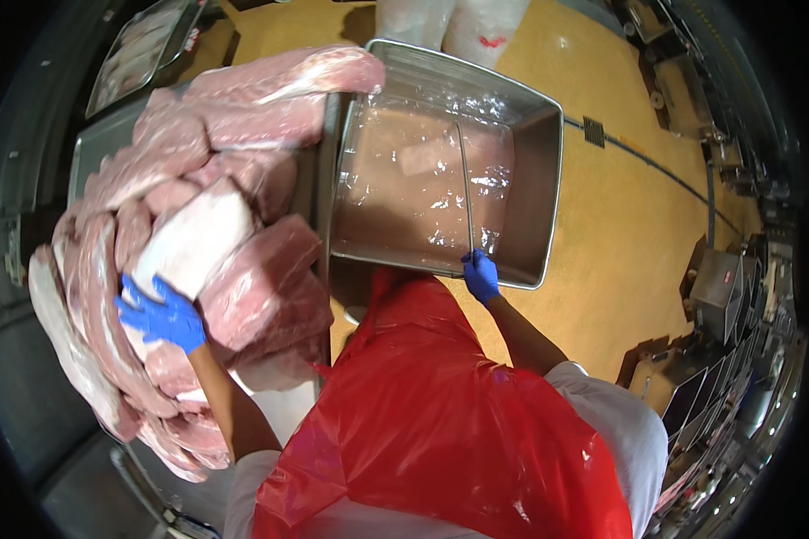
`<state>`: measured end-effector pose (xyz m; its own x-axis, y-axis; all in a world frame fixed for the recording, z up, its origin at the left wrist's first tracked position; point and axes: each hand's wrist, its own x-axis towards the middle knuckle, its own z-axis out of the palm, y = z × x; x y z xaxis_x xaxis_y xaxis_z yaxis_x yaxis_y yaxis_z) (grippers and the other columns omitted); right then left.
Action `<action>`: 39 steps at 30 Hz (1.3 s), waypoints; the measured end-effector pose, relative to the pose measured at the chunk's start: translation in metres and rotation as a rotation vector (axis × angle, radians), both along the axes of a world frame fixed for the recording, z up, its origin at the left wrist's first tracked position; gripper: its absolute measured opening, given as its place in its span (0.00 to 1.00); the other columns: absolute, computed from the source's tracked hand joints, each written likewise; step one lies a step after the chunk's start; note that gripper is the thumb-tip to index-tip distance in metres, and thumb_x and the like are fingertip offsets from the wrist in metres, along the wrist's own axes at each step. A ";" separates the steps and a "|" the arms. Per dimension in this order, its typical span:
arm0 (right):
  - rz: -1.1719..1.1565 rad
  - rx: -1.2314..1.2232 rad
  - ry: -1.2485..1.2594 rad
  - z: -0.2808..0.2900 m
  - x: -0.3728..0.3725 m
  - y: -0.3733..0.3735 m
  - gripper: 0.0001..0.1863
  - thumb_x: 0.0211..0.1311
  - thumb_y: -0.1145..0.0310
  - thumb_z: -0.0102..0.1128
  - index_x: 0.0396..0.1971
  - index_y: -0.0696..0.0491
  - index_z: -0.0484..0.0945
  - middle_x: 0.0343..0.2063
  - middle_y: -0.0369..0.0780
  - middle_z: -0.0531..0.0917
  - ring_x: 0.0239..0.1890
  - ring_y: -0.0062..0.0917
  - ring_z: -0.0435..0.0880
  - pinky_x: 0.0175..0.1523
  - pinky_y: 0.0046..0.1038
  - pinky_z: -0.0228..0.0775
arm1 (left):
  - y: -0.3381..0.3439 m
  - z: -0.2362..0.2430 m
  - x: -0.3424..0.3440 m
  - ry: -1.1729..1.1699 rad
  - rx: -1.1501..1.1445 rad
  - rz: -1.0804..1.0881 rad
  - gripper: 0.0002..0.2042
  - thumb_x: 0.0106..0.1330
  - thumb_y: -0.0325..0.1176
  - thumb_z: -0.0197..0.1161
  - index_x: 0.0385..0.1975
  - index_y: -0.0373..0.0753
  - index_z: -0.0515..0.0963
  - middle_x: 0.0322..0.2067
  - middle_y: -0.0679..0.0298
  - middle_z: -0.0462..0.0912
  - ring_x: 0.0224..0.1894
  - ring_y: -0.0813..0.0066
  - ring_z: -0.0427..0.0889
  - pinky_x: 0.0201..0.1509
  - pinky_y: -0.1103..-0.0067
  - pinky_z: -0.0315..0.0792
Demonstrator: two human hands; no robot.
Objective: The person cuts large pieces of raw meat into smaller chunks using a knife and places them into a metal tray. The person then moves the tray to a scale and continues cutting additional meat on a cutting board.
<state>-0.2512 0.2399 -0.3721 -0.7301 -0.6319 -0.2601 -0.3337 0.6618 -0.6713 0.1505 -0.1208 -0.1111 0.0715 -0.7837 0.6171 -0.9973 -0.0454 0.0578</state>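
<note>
My left hand [164, 314], in a blue glove, lies with fingers spread on a heap of large raw pork cuts [265, 287]. A pale, fat-covered piece [198, 238] is just beyond its fingers. My gloved right hand [482, 277] is closed around the near end of a long thin metal rod [465, 184] at the tub's near edge. The rod reaches over a deep metal tub [537, 180] holding cloudy pinkish liquid. A pale chunk of meat [427, 156] shows through the liquid left of the rod. Whether the rod's far tip touches anything, I cannot tell.
The heap stands on a metal surface [108, 144] left of the tub; one long cut overhangs the tub's far left corner. Another tray of meat [139, 54] is at far left. Translucent plastic-covered shapes [458, 27] stand behind the tub. Metal equipment [724, 287] lines the right side.
</note>
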 end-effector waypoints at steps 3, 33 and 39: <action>-0.061 0.319 -0.050 -0.081 -0.046 0.020 0.10 0.55 0.67 0.55 0.34 0.54 0.81 0.32 0.52 0.84 0.38 0.48 0.83 0.44 0.44 0.75 | -0.015 -0.002 -0.005 -0.043 -0.112 -0.160 0.25 0.74 0.51 0.47 0.64 0.45 0.68 0.65 0.42 0.62 0.66 0.40 0.61 0.67 0.50 0.56; 0.138 0.265 0.126 -0.100 -0.166 -0.073 0.09 0.61 0.69 0.54 0.40 0.55 0.73 0.31 0.48 0.83 0.34 0.47 0.83 0.44 0.45 0.69 | -0.015 -0.022 0.009 -0.122 0.025 -0.184 0.30 0.74 0.50 0.42 0.60 0.27 0.65 0.59 0.43 0.68 0.60 0.45 0.68 0.64 0.57 0.61; 0.187 0.286 0.091 -0.118 -0.172 -0.124 0.13 0.61 0.68 0.52 0.43 0.58 0.74 0.36 0.50 0.83 0.42 0.46 0.82 0.48 0.47 0.70 | -0.009 -0.019 0.003 -0.002 0.008 -0.148 0.27 0.73 0.46 0.44 0.61 0.29 0.66 0.60 0.46 0.68 0.61 0.49 0.67 0.66 0.60 0.61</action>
<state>-0.4230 0.1159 -0.4905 -0.6367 -0.6680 -0.3851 -0.5167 0.7404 -0.4300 0.1536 -0.1293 -0.1303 -0.0465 -0.7902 0.6111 -0.9932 0.1020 0.0564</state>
